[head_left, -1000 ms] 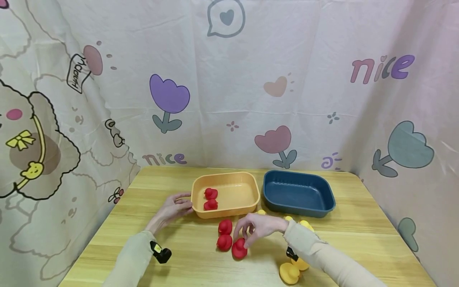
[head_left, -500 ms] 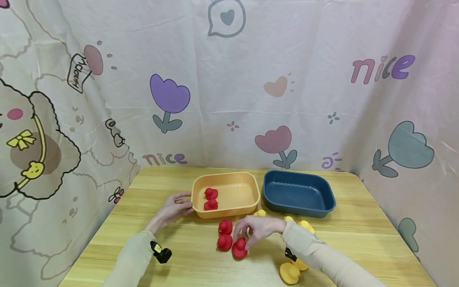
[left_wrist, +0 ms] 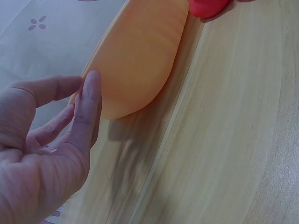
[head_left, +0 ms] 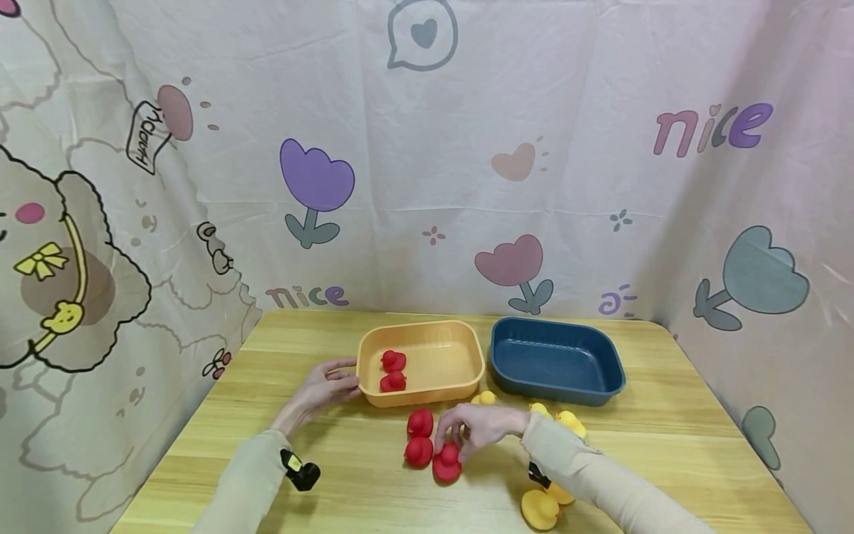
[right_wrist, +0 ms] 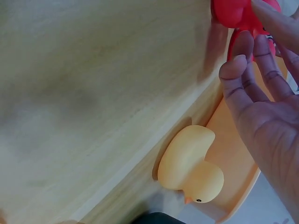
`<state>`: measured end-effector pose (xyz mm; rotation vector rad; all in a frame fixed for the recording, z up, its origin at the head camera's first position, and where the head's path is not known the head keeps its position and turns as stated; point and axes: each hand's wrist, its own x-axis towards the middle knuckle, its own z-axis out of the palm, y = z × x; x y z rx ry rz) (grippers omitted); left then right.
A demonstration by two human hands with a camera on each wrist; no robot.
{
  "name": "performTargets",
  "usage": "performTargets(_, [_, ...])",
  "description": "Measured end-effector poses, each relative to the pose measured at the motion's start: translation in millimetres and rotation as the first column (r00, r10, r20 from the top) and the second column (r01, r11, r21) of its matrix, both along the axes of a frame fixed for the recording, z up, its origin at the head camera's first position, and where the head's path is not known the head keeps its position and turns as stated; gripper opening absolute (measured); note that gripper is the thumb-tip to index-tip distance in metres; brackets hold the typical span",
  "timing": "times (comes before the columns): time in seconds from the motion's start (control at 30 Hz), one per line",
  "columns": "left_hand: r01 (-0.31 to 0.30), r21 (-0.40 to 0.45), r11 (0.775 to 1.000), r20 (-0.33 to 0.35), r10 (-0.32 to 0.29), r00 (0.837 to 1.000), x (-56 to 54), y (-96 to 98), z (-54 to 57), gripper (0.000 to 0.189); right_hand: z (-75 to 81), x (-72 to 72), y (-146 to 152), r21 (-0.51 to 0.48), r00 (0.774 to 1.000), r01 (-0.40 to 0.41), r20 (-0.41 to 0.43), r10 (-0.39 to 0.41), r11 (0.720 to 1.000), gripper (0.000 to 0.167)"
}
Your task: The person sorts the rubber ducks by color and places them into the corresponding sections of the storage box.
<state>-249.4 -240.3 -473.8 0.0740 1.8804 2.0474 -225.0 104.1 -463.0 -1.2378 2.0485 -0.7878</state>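
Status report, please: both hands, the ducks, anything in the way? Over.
Left hand touching yellow tray. Right hand, fingers around red duck on table. Two more red ducks close on its left.

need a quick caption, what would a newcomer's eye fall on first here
Probably the red ducks: two in the orange tray and three on the table before it, the right hand curled over the nearest one. Then perhaps the blue tray to the right, and the big purple flower on the cloth behind.
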Motion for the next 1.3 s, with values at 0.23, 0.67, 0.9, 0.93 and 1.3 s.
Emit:
performTargets(0.23, [0.001,0.003,1.0,-0.003,-0.001,1.0,-0.4,-0.3,-1.6,0.065,-1.3,1.4,-1.5,0.013,1.0,0.019,0.013,-0.019,1.0,0.034])
performTargets(0.67, [0.006,0.0,1.0,-0.004,-0.006,1.0,0.8,0.3,-1.3,0.065,4.7,-0.2,0.7,-0.046,1.0,0.011,-0.006,-0.012,0.999,0.032])
performTargets(0.9, [0.002,0.009,1.0,-0.003,-0.002,1.0,1.0,0.7,2.0,0.064,6.3,-4.0,0.7,-0.1,1.0,0.004,0.006,-0.004,0.995,0.028])
performTargets(0.93, [0.002,0.007,1.0,-0.003,-0.002,1.0,1.0,0.8,2.3,0.064,6.3,-4.5,0.7,-0.11,1.0,0.004,0.0,-0.004,0.994,0.028])
performTargets(1.3, [0.004,0.002,1.0,-0.003,-0.004,1.0,1.6,1.2,2.6,0.064,14.0,-5.6,-0.1,-0.242,0.996,0.068,-0.04,-0.08,0.968,0.029])
